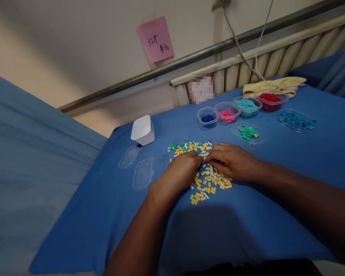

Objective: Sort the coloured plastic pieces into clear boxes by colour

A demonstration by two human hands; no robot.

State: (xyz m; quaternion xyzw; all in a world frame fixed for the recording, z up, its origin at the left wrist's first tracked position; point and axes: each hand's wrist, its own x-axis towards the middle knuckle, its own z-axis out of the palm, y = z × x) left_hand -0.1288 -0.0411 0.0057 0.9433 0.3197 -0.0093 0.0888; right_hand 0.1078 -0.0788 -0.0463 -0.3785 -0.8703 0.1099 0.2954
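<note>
A loose pile of small building bricks (211, 179), yellow, white and green, is spread over the blue cloth. My left hand (184, 167) rests on the pile's left side, its fingers curled together and pointing down among the bricks. Facing it from the right, my right hand (232, 160) has its thumb and fingers drawn together at the middle of the pile. The fingertips of both hands nearly meet. Whatever may be between them is hidden or too small to make out. Green bricks (176, 146) lie mostly at the far left edge of the pile.
Clear tubs hold dark blue (207, 119), pink (227, 116), light blue (247, 106) and red bricks (269, 100). Lids carry green (248, 132) and blue bricks (296, 120). At left are a white tub (143, 131) and two clear lids (143, 174). A yellow cloth (290, 83) lies behind.
</note>
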